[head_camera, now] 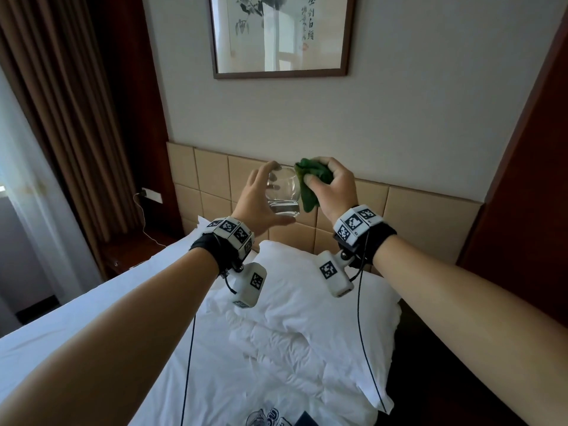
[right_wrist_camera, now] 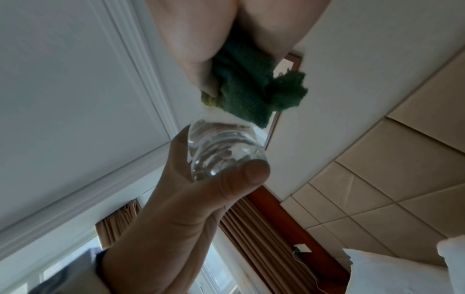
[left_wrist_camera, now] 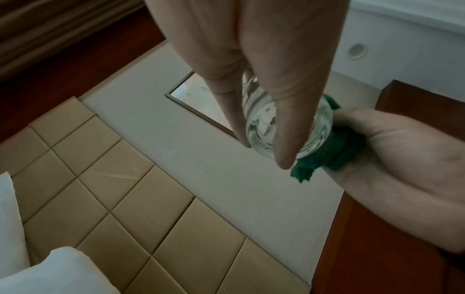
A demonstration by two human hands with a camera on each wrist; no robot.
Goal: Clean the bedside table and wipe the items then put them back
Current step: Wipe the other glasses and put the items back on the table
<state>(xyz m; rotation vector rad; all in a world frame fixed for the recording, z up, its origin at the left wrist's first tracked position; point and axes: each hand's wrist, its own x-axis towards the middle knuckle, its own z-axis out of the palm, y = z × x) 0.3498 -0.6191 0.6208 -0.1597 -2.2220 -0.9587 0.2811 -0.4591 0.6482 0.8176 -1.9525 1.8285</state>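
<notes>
The left hand (head_camera: 256, 199) grips a clear, rounded, stemless drinking glass (head_camera: 284, 192), fingers wrapped round its far side and the thumb pressed under its thick base. The glass is held upright in the air, above the white pillow (head_camera: 307, 290) and in front of the tan padded headboard (head_camera: 424, 216). It looks empty, though the thick base makes that hard to judge.

At 3 o'clock of the glass, the right hand (head_camera: 333, 187) has its grip closed on a bunched dark green knitted cloth (head_camera: 310, 182). A fold of the cloth hangs down and lies against the right wall of the glass, near the rim. In the right wrist view the cloth (right_wrist_camera: 246, 89) sits just above the glass (right_wrist_camera: 221, 151), with the left thumb at its base.

At 12 o'clock on the pale wall hangs a dark-framed ink painting (head_camera: 281, 35). At 9 o'clock stand brown pleated curtains (head_camera: 61, 103), and below them a dark wooden bedside desk (head_camera: 129, 256) with a white charging cable (head_camera: 144, 222) running to a wall socket.
</notes>
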